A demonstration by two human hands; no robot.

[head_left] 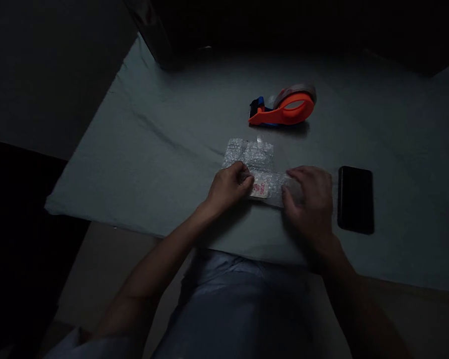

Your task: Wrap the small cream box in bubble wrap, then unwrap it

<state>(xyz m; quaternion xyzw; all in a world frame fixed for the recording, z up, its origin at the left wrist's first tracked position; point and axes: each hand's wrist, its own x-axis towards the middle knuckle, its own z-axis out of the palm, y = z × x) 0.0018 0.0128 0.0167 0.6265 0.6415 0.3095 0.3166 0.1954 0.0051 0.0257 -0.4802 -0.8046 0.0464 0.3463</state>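
Note:
A small pale packet with red print (261, 189) lies on a strip of bubble wrap (275, 185) near the table's front edge. My left hand (230, 185) is closed at the left end of the packet, thumb and forefinger pinching the bubble wrap's edge. Over the strip's right part, my right hand (312, 197) is curved and slightly blurred, its thumb and fingers apart with clear plastic showing between them. Behind the left hand, a bubble-wrapped flap (249, 153) lies flat. Whether the right fingertips press on the wrap is hard to make out.
An orange tape dispenser (284, 112) with a roll of tape stands behind the wrap. To the right of my right hand lies a black phone-like slab (356, 199). A pale green cloth (134, 164) covers the table. The room is dim, with dark shapes along the back.

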